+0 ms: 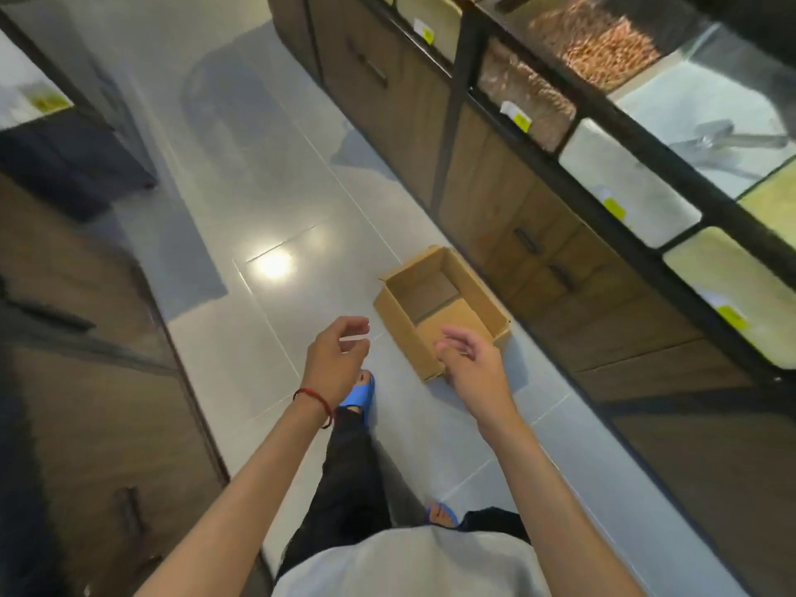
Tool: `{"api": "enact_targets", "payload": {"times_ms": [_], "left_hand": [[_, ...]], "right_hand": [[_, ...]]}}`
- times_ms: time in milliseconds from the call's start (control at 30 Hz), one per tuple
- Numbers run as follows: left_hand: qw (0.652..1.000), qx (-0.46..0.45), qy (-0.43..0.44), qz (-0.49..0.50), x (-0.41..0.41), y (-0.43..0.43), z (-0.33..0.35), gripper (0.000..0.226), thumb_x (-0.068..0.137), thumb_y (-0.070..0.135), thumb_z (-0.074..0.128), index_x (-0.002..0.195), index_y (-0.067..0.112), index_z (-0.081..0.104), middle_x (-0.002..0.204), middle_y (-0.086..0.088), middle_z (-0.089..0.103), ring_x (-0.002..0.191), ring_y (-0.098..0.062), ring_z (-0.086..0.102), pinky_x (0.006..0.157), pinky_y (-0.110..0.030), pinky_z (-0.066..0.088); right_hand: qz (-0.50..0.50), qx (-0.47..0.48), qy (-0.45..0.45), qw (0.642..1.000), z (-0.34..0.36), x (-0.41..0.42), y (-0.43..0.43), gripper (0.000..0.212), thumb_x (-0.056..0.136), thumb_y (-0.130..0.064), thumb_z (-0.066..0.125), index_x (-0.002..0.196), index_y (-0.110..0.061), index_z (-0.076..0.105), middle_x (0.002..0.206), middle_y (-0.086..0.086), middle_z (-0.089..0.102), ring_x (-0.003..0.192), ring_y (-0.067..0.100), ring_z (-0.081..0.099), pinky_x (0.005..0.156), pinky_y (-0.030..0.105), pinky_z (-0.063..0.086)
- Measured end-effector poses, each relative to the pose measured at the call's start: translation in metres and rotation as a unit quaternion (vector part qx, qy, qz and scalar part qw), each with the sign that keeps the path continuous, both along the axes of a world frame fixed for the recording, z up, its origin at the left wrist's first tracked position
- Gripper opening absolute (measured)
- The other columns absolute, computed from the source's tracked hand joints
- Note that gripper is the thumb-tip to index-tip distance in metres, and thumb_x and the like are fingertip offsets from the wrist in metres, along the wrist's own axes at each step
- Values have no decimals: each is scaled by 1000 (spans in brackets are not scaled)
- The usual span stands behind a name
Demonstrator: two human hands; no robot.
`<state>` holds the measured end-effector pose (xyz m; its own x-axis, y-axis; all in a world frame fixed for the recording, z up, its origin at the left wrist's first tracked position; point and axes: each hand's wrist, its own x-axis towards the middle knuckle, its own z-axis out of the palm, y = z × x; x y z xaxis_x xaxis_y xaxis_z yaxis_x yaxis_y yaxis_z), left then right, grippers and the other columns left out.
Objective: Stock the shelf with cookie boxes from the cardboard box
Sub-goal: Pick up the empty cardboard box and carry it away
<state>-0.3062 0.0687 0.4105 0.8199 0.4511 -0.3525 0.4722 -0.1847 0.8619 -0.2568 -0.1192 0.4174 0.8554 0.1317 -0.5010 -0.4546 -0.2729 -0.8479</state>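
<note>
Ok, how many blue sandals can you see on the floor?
2. One blue sandal shows just under the left hand, left of the cardboard box. The other sandal is nearer the camera, partly hidden by the grey shirt.

The floor [267,209] is glossy pale grey tile, with a bright light glare well past the left fingers [357,327]. An open-topped cardboard box [398,321] sits flat on it, under and just beyond the right fingers [452,338], near the wooden cabinet base [538,252]. Just behind the left fingers there's a blue slide [359,392] on the tile, and a second slide [443,514] further back.
</note>
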Motion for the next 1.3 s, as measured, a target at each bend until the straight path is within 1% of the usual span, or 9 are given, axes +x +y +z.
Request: {"api": "enact_targets", "payload": {"times_ms": [200, 433, 600, 767, 867, 1000, 1067, 1167, 1300], "left_hand": [[994, 3, 66, -84, 111, 53, -36, 29, 92, 0, 55, 115, 16, 64, 109, 3, 66, 96, -14, 62, 63, -4, 48], [969, 60, 138, -198, 219, 81, -73, 28, 93, 3, 55, 117, 13, 64, 110, -1, 66, 100, -18, 62, 88, -26, 49], [952, 110, 179, -223, 294, 69, -129, 28, 95, 6, 55, 121, 10, 64, 118, -6, 66, 104, -23, 61, 94, -33, 50], [922, 164, 205, -283, 339, 37, -221, 24, 92, 7, 56, 113, 11, 67, 109, -6, 68, 97, -24, 62, 93, -32, 52], [909, 167, 230, -305, 351, 24, -287, 27, 89, 3, 55, 112, 9, 67, 104, -5, 66, 90, -19, 57, 83, -19, 41], [903, 164, 243, -314, 371, 20, -377, 32, 87, 0, 55, 117, 8, 65, 117, -11, 67, 99, -23, 60, 83, -18, 38], [898, 182, 239, -320, 385, 26, -420, 36, 87, 1, 55, 122, 5, 62, 120, -16, 63, 107, -31, 59, 86, -23, 41], [881, 220, 243, -342, 407, 39, -475, 42, 86, 9, 58, 128, 4, 53, 128, -21, 52, 115, -40, 53, 97, -39, 46], [860, 252, 245, -370, 434, 46, -532, 67, 85, 16, 64, 145, 8, 35, 144, -15, 41, 127, -37, 43, 107, -45, 41]], "right_hand": [[-110, -15, 41, 993, -39, 67, 33, 21, 99, -21, 64, 120, -24, 67, 113, -1, 68, 109, 16, 65, 96, 34, 55], [-255, -35, 59, 964, -95, 122, 38, 18, 97, -11, 64, 111, -22, 67, 109, 2, 72, 106, 18, 67, 88, 25, 52], [-335, -68, 77, 937, -156, 159, 22, 25, 93, -4, 67, 95, -29, 68, 102, 0, 71, 100, 19, 67, 94, 34, 54], [-333, -117, 120, 928, -241, 189, -3, 30, 96, -9, 63, 125, -11, 64, 123, 3, 67, 105, 16, 63, 83, 16, 46], [-343, -149, 140, 917, -302, 199, -13, 30, 95, -7, 60, 125, -11, 62, 124, 3, 65, 103, 16, 62, 85, 21, 44], [-336, -189, 183, 904, -393, 205, -20, 31, 94, -11, 62, 125, -10, 61, 125, 7, 63, 113, 24, 61, 96, 33, 48], [-322, -203, 201, 902, -437, 205, -23, 37, 94, -14, 63, 131, -11, 58, 129, 9, 61, 120, 25, 58, 105, 39, 47], [-320, -226, 220, 894, -489, 205, -27, 44, 96, -16, 62, 139, -13, 52, 135, 11, 55, 123, 27, 55, 101, 37, 48], [-310, -261, 215, 888, -548, 209, -24, 57, 97, -19, 62, 149, -14, 40, 143, 14, 48, 127, 32, 52, 104, 43, 47]]}}
